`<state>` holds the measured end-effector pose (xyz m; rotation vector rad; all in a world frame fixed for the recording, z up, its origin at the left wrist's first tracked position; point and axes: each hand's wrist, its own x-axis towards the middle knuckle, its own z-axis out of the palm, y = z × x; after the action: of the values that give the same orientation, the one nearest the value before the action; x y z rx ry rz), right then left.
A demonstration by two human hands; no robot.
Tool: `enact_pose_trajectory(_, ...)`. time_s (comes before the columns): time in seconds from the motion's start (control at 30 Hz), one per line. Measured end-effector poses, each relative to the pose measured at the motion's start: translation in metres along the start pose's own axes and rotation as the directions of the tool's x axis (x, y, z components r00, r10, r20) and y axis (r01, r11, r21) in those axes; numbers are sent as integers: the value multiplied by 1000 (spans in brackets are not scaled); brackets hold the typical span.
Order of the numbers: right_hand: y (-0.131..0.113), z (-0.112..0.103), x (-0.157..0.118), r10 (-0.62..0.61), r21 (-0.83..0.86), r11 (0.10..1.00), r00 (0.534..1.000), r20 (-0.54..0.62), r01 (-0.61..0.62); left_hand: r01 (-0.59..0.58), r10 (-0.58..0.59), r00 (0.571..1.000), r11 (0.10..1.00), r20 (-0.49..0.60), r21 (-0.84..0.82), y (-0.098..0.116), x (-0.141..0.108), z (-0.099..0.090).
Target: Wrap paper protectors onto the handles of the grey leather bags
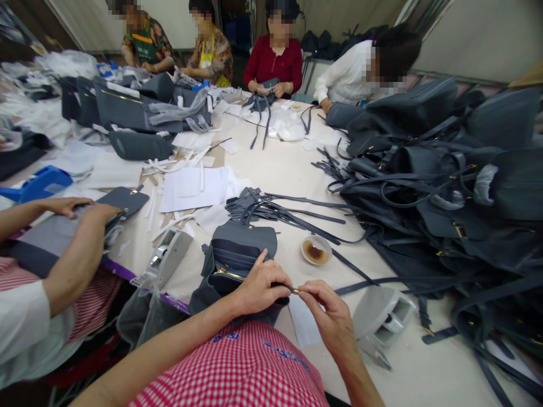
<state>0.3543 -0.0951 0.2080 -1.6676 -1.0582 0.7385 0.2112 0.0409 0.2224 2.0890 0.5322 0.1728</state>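
A dark blue-grey handbag lies with its flap up at the table's front edge, a gold zipper showing in its opening. My left hand rests over the bag's right side, thumb and fingers pinching a dark narrow leather piece. At its end is a small gold metal fitting, which the fingertips of my right hand pinch from the right. Whether this piece joins the bag is hidden by my left hand. Just beyond my hands sits a small white dish with brown liquid.
Grey tape dispensers stand left and right of me. Loose dark straps lie ahead. A large pile of dark bags fills the right side. A co-worker's hands handle a bag at left; several people sit across the table.
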Motion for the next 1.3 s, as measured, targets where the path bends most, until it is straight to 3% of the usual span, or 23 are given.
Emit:
enact_pose_trajectory(0.13, -7, -7, 7, 20, -44, 999, 993, 113, -15, -24, 23, 1000, 1000, 20, 13, 0, -1, 0)
enact_pose_trajectory(0.27, -6, -3, 10, -69, -203, 975, 991, 114, 91, 3, -3, 1000, 1000, -2, -5, 2, 0, 1)
enact_pose_trajectory(0.4, 15, 17, -4, -223, -465, 856, 973, 63, 226, 80, -82, 996, 995, -41, -56, 0, 3, 3)
enact_pose_trajectory(0.47, 34, 26, -21, -250, -593, 761, 962, 109, 264, 109, -114, 993, 990, -42, -94, -2, 4, 3)
enact_pose_trajectory(0.53, 55, 29, -40, -175, -695, 663, 960, 218, 278, 132, -137, 990, 983, -31, -130, -5, 5, 2)
enact_pose_trajectory(0.6, 73, 24, -57, 1, -783, 576, 958, 287, 234, 143, -147, 989, 978, -21, -151, -5, 6, 1)
enact_pose_trajectory(0.7, 87, 6, -71, 198, -827, 546, 938, 284, 135, 141, -145, 989, 977, -14, -160, -3, 5, -2)
enact_pose_trajectory(0.77, 90, -5, -67, 178, -774, 630, 956, 234, 72, 129, -133, 991, 981, -12, -148, 0, 3, -2)
enact_pose_trajectory(0.83, 86, -9, -50, 162, -624, 780, 979, 121, -52, 99, -100, 995, 988, 3, -122, 2, -2, -1)
enact_pose_trajectory(0.9, 76, -4, -20, 300, -317, 909, 953, 48, -270, 47, -43, 998, 994, 38, -102, 1, -9, 2)
enact_pose_trajectory(0.97, 61, 13, 16, 483, 49, 869, 866, 127, -492, 0, 7, 997, 995, 75, -98, 0, -16, 7)
enact_pose_trajectory(1.03, 43, 36, 55, 538, 269, 757, 802, 261, -596, -28, 39, 994, 993, 100, -111, -2, -20, 10)
enact_pose_trajectory(1.1, 26, 58, 89, 489, 345, 735, 809, 327, -584, -47, 64, 992, 987, 112, -153, -1, -24, 8)
enact_pose_trajectory(1.2, 3, 77, 121, 345, 395, 798, 883, 318, -455, -53, 75, 996, 945, 54, -324, 4, -31, -8)
enact_pose_trajectory(1.27, -8, 74, 128, 224, 364, 879, 940, 256, -308, -12, -17, 998, 859, -52, -512, 4, -39, -25)
enact_pose_trajectory(1.3, -11, 70, 127, 165, 303, 927, 965, 205, -223, 20, -109, 989, 774, -102, -633, 3, -44, -34)
